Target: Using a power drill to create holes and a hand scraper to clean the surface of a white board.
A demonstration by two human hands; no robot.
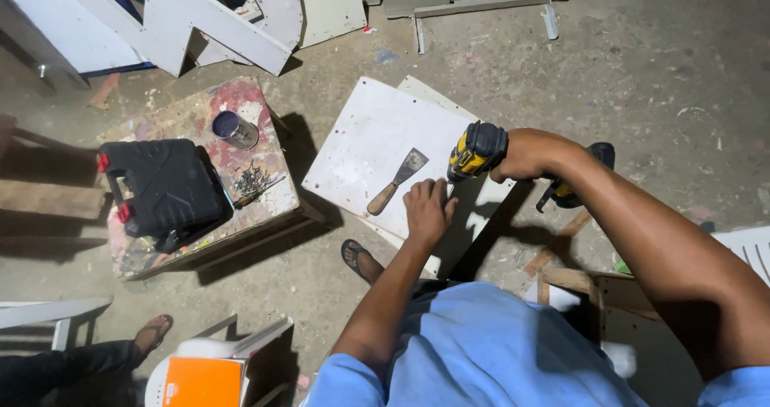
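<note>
My right hand [525, 154] grips a yellow and black cordless drill [476, 151] pointed down at a white board [361, 150] lying on the floor. My left hand [427, 208] rests flat on the board's near edge, right beside the drill tip, fingers spread. A putty knife with a wooden handle [396, 182] lies on the board just left of my left hand. My foot in a sandal [358, 258] shows below the board.
A paint-stained wooden stool [200, 238] at left carries a black tool case [160, 186], a small tin can [234, 129] and a pile of screws [254, 180]. White cut panels [192, 18] lie at the top. Another person's sandalled foot [152, 333] is at bottom left.
</note>
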